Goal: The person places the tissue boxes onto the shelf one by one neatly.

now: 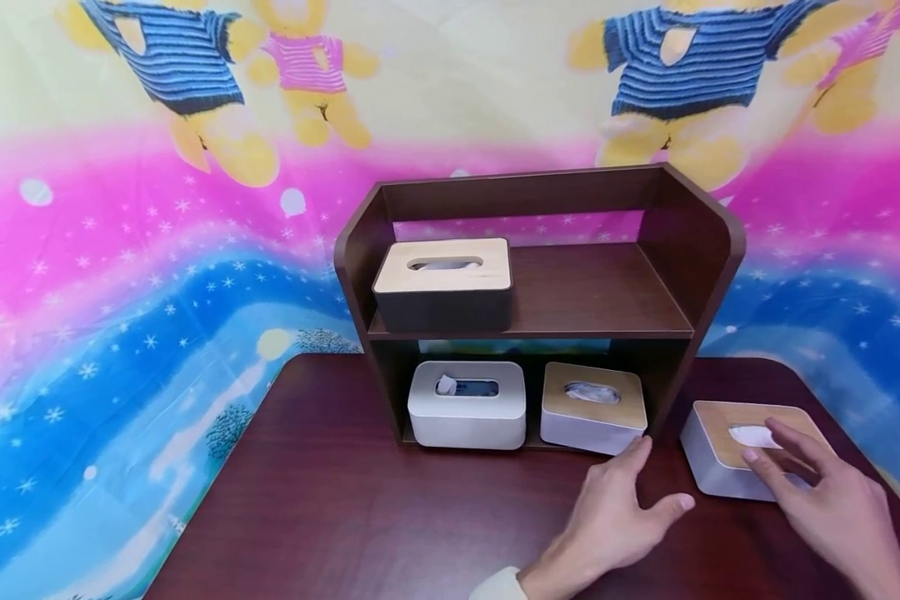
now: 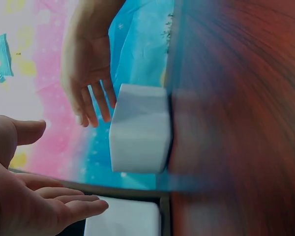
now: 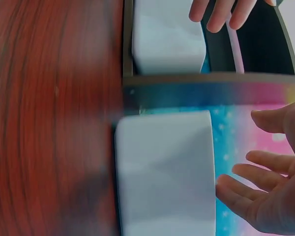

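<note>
My left hand (image 1: 615,517), fingers extended and thumb apart, holds nothing. Its fingertips are close to a tissue box with a wood-look lid (image 1: 592,408), which sits slightly turned at the right of the lower shelf; whether they touch is unclear. Above a second wood-lidded tissue box (image 1: 723,467), on the table right of the rack, hovers my right hand (image 1: 832,500). Its fingers are loosely bent and grip nothing. In the right wrist view this box's pale side (image 3: 164,172) lies just beside the right fingers (image 3: 233,194). White tissue shows in both lid slots.
A dark brown two-tier rack (image 1: 600,287) stands on the reddish-brown table (image 1: 330,517). A black tissue box with light lid (image 1: 446,287) sits on the upper shelf's left. Below it stands an all-white tissue box (image 1: 467,408). A printed cloth (image 1: 157,275) hangs behind.
</note>
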The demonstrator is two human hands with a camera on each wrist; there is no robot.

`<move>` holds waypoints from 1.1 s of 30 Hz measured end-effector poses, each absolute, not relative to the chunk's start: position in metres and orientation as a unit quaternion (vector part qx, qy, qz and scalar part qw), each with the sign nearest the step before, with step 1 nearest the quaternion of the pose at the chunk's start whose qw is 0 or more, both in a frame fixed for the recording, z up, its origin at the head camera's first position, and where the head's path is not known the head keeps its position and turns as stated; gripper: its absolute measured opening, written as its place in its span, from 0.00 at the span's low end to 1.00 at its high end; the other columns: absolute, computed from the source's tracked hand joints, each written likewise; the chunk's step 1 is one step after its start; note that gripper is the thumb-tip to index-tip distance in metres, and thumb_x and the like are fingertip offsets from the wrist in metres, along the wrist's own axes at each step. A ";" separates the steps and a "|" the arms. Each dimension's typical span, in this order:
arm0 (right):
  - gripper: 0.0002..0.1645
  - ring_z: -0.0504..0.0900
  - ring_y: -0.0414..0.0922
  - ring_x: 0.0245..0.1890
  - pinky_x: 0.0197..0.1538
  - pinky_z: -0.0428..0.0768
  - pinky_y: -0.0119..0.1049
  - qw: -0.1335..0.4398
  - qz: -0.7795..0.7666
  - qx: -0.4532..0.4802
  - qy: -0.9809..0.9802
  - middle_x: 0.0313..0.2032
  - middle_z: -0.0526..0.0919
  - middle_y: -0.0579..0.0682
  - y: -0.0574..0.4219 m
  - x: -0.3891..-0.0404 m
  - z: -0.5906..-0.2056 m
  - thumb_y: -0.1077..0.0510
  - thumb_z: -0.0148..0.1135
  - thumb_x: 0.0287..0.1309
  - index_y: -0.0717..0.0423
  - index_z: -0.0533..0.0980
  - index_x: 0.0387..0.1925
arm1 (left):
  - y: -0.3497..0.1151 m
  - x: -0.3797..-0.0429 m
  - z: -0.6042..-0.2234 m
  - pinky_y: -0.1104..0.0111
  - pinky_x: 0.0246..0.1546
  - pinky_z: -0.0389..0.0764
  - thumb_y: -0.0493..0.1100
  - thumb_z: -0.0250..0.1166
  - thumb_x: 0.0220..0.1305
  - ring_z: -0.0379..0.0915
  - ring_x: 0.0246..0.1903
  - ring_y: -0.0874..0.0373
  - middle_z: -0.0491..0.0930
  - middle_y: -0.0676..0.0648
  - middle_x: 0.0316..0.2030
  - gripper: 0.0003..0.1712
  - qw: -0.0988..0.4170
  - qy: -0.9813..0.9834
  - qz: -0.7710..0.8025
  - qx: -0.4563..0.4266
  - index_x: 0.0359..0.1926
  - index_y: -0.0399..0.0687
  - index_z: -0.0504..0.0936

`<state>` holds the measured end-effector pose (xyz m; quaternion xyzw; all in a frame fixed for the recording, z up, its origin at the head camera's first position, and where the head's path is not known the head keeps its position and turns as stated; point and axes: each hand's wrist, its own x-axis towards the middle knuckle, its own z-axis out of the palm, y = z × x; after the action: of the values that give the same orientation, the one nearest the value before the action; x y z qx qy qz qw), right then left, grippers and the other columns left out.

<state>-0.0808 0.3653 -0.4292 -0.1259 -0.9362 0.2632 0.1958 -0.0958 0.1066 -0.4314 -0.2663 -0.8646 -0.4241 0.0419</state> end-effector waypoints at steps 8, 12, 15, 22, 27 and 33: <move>0.44 0.82 0.26 0.36 0.32 0.70 0.13 0.222 0.251 -0.169 -0.927 0.63 0.77 0.80 0.393 -0.076 -0.443 0.46 0.70 0.71 0.70 0.68 0.75 | 0.143 -0.098 -0.441 0.75 0.67 0.78 0.64 0.70 0.70 0.75 0.71 0.63 0.74 0.55 0.75 0.43 0.008 -0.884 -0.389 -0.259 0.79 0.55 0.72; 0.43 0.69 0.76 0.73 0.76 0.69 0.27 0.241 0.283 -0.175 -0.912 0.77 0.62 0.76 0.406 -0.077 -0.454 0.52 0.67 0.73 0.68 0.63 0.79 | 0.159 -0.103 -0.444 0.75 0.67 0.77 0.65 0.70 0.70 0.73 0.73 0.62 0.72 0.53 0.76 0.45 -0.003 -0.886 -0.381 -0.264 0.80 0.53 0.69; 0.42 0.57 0.42 0.84 0.79 0.54 0.18 0.264 0.323 -0.134 -0.899 0.81 0.56 0.73 0.418 -0.076 -0.465 0.58 0.66 0.74 0.68 0.61 0.80 | 0.169 -0.105 -0.446 0.76 0.67 0.78 0.66 0.70 0.70 0.73 0.72 0.63 0.70 0.53 0.78 0.47 -0.021 -0.885 -0.385 -0.260 0.82 0.54 0.67; 0.49 0.64 0.60 0.80 0.47 0.71 0.04 0.185 0.324 -0.129 -0.919 0.76 0.56 0.83 0.437 -0.078 -0.478 0.56 0.67 0.75 0.67 0.51 0.84 | 0.188 -0.108 -0.451 0.73 0.63 0.82 0.67 0.71 0.68 0.75 0.70 0.62 0.66 0.56 0.80 0.50 -0.058 -0.889 -0.393 -0.226 0.84 0.60 0.62; 0.54 0.66 0.86 0.63 0.23 0.74 0.14 0.120 0.334 -0.168 -0.920 0.71 0.57 0.89 0.445 -0.083 -0.484 0.50 0.65 0.77 0.68 0.44 0.84 | 0.197 -0.109 -0.456 0.73 0.63 0.81 0.67 0.71 0.68 0.74 0.71 0.62 0.65 0.56 0.81 0.51 -0.069 -0.895 -0.390 -0.203 0.84 0.59 0.61; 0.50 0.63 0.83 0.64 0.24 0.74 0.12 0.114 0.350 -0.186 -0.911 0.71 0.58 0.88 0.450 -0.085 -0.491 0.49 0.61 0.79 0.69 0.47 0.83 | 0.205 -0.111 -0.460 0.75 0.62 0.81 0.65 0.72 0.68 0.77 0.68 0.63 0.70 0.55 0.78 0.49 -0.045 -0.899 -0.388 -0.196 0.82 0.54 0.65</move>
<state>-0.0846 0.4501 -0.4914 -0.1856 -0.9112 0.3497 0.1138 -0.1112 0.2047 -0.4600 -0.1963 -0.8993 -0.3882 -0.0449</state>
